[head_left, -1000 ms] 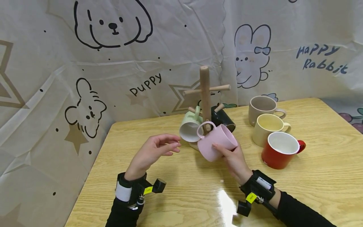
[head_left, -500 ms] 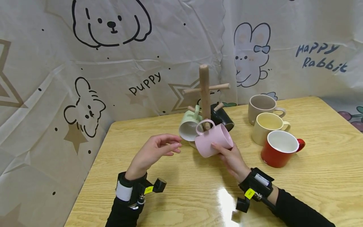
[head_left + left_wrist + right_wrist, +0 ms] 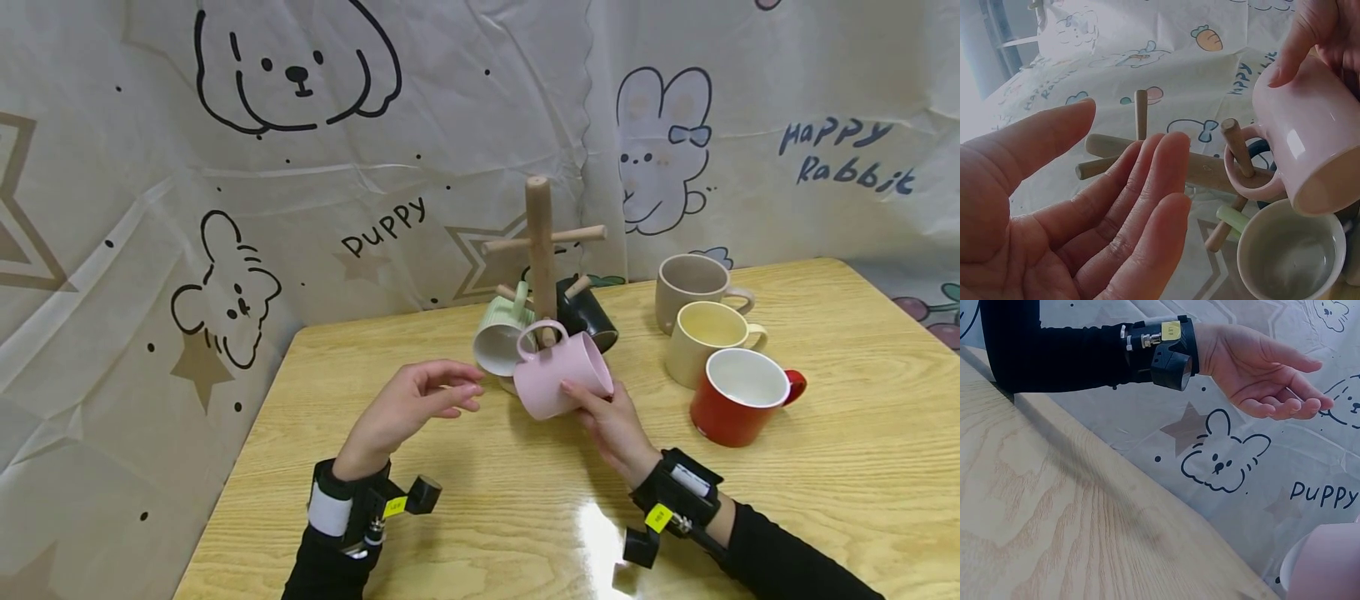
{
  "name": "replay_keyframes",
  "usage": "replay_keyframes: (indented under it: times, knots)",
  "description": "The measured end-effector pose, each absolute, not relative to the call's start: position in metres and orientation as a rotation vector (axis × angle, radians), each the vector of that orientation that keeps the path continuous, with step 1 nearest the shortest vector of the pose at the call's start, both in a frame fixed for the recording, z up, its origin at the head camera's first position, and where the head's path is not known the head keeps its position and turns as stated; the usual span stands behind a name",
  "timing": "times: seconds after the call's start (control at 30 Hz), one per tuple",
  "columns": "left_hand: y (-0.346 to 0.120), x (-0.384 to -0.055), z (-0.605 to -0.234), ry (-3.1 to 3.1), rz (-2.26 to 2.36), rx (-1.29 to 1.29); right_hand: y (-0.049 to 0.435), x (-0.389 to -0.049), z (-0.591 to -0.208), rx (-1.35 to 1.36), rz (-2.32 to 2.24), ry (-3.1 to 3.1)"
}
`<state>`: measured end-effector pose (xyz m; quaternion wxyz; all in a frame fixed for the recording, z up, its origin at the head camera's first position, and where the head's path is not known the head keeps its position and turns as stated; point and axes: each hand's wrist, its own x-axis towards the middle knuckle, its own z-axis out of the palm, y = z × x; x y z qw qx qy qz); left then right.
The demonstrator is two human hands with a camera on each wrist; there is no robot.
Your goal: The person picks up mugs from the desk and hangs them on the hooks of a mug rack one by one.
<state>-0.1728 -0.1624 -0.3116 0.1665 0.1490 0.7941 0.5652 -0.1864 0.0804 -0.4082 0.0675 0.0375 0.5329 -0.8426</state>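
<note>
My right hand (image 3: 617,429) grips the pink mug (image 3: 551,385) by its body, thumb along the near side, with the mug tilted. In the left wrist view, a peg (image 3: 1235,140) of the wooden mug tree (image 3: 538,242) reaches through the handle's loop. On the lower pegs hang a pale green mug (image 3: 501,335) at the left and a black mug (image 3: 588,321) behind. To the left of the tree, my left hand (image 3: 408,410) is held in the air, fingers relaxed and holding nothing. The right wrist view catches only a corner of the pink mug (image 3: 1329,565).
A grey-brown mug (image 3: 686,292), a yellow mug (image 3: 701,350) and a red mug (image 3: 727,404) stand upright on the wooden table (image 3: 847,467) at the right. Upper pegs (image 3: 581,234) stick out above the hung mugs. A printed cloth (image 3: 360,92) hangs behind.
Over the first half second, my right hand shifts the pink mug slightly left and up toward the tree; since then it has hardly moved. The left hand stays about where it was.
</note>
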Motion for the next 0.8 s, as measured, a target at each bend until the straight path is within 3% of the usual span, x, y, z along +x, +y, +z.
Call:
replay_keyframes:
  times: [0.4,0.8]
  knots:
    - [-0.163,-0.173,-0.312,2.268,1.605,0.423,0.088,-0.184,-0.393,0.301,-2.562,1.701]
    - [-0.174,-0.174,-0.307,2.318,1.625,0.461,0.133,-0.190,-0.347,0.222,-2.746,1.633]
